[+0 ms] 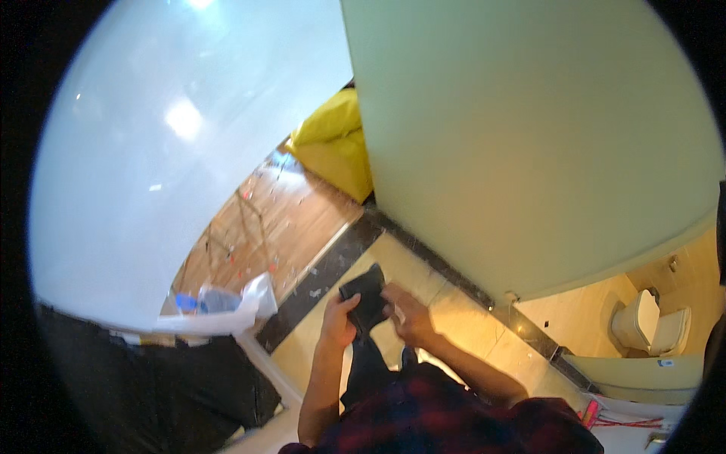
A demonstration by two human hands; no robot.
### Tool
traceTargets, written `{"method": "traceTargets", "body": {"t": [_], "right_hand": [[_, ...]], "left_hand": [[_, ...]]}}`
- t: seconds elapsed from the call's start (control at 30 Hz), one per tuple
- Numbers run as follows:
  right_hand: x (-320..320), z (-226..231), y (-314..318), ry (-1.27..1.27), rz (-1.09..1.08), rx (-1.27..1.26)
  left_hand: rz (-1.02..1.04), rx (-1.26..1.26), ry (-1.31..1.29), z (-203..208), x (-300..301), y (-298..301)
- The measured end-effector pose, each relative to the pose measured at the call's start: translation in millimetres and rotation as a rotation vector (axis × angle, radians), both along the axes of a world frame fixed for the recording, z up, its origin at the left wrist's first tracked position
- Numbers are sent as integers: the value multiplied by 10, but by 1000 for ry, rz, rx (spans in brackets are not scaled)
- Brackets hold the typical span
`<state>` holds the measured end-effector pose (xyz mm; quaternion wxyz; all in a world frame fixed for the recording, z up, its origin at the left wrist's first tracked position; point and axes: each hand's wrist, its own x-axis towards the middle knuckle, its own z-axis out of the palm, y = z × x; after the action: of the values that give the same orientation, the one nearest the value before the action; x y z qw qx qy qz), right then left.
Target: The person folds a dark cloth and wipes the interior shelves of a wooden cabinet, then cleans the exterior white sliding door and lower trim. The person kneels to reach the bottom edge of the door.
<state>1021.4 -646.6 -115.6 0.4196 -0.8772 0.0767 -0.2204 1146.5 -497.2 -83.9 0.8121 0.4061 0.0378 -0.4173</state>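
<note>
In front of my body I hold up a small black flat item point(366, 291), perhaps a wallet or a folded cloth; its exact kind does not show. My left hand point(340, 321) grips its left side, with the thumb lying over the front. At its right edge, the curled fingers of my right hand point(409, 318) are pressed against the item, slightly blurred. Below the item, my dark-clothed legs and a dark red checked garment point(423, 412) are in view.
A pale green partition point(529, 144) rises ahead right; a white surface point(189, 151) fills the upper left. Between them lies a yellow bag-like thing point(333, 147) by a littered wooden floor point(295, 204). A white toilet point(639, 321) stands at right, black sheeting point(151, 386) at lower left.
</note>
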Motion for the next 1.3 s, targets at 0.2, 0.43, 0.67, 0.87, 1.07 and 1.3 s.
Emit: {"method": "traceTargets", "body": {"t": [0.2,0.43,0.67,0.87,1.07,1.3], "right_hand": [[635,-652,225,407,-26,174],[1404,-618,32,589,-105,1455],[2287,-537,89,74,139,2063],[2116,-389,-15,-247,-114,2202],[2094,-740,-645,-12,-325,2193],[2445,-380,-1364,-83,-421,2035]], "left_hand": [[53,308,-176,-499,499,-31],[-70,659,-594,-662,1623,-17],[-385,611,-1338,-131,1999,-250],[-593,396,-1741,-250,1870,-441],[-835,321,-1823,-298,1950,-986],[-870,299,-1894,-139,2283,-1693]]}}
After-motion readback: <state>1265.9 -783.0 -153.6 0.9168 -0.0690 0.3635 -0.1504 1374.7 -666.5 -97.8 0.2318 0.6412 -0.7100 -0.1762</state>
